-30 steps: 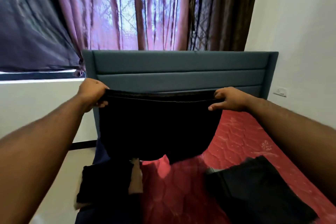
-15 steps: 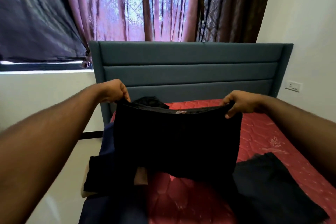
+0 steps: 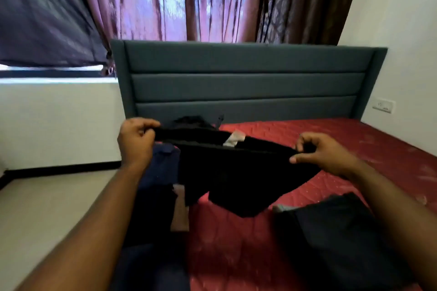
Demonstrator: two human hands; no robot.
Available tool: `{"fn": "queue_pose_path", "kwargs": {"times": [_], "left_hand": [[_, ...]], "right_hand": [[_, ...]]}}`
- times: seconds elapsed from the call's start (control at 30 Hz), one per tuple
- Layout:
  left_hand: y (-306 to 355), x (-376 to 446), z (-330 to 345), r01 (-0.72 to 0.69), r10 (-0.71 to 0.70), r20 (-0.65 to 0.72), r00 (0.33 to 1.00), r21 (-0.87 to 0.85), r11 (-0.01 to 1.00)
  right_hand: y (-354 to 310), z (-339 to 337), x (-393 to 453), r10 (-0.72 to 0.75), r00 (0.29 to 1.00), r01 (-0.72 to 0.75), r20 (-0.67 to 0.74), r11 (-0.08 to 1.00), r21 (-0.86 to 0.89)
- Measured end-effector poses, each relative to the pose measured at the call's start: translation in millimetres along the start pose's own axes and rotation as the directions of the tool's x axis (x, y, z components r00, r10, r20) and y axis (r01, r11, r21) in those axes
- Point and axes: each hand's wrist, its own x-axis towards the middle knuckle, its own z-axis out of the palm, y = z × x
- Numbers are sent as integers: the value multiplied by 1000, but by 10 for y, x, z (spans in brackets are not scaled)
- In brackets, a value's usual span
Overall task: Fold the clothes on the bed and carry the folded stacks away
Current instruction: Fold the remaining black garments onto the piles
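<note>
Lowered from headboard height a second ago, the black garment (image 3: 238, 172) now hangs just above the red mattress (image 3: 354, 146), its bottom edge nearly touching, probably so it can be laid flat for folding. Both arms reach forward: the left hand (image 3: 136, 140) grips one top corner in a fist, the right hand (image 3: 324, 153) pinches the other (a white label (image 3: 233, 138) shows between them).

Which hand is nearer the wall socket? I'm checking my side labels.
Right. The right hand grips the black garment on the wall socket side; the left hand grips its far end, by the window wall.
</note>
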Motion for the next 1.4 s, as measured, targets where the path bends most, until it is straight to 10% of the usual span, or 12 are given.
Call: {"fn": "queue_pose_path", "kwargs": {"times": [0.2, 0.37, 0.5, 0.73, 0.83, 1.03, 1.17, 1.33, 1.4], "left_hand": [[-1574, -2423, -398, 424, -515, 238, 823, 347, 837], [-1679, -2832, -497, 780, -816, 150, 558, 238, 578], [-1488, -2704, -212, 942, -916, 249, 315, 38, 334], [-1409, -2471, 192, 956, -982, 33, 189, -233, 176], [-1401, -2435, 317, 929, -952, 23, 305, -226, 292], [-573, -2523, 574, 708, -620, 372, 691, -178, 683], [-134, -2600, 654, 609, -346, 642, 684, -242, 755], [-128, -2308, 427, 423, -66, 818, 571, -225, 878], [-103, -2205, 395, 314, 24, 815, 579, -250, 916]], "right_hand": [[1388, 1908, -1339, 543, 798, -353, 260, 772, -528], [1513, 2654, -1739, 745, 658, -752, -111, 644, -139], [1517, 2728, -1715, 867, 395, -905, -303, 424, 36], [1599, 2675, -1703, 965, 148, -657, -218, 261, 708], [1415, 2550, -1649, 922, 250, -518, -297, 387, 763], [678, 2426, -1225, 619, 739, -307, -267, 662, 683], [277, 2414, -998, 408, 896, -244, -176, 784, 571], [0, 2094, -960, 344, 938, -232, 41, 535, 812], [-55, 1975, -895, 239, 968, -214, 81, 612, 761]]}}
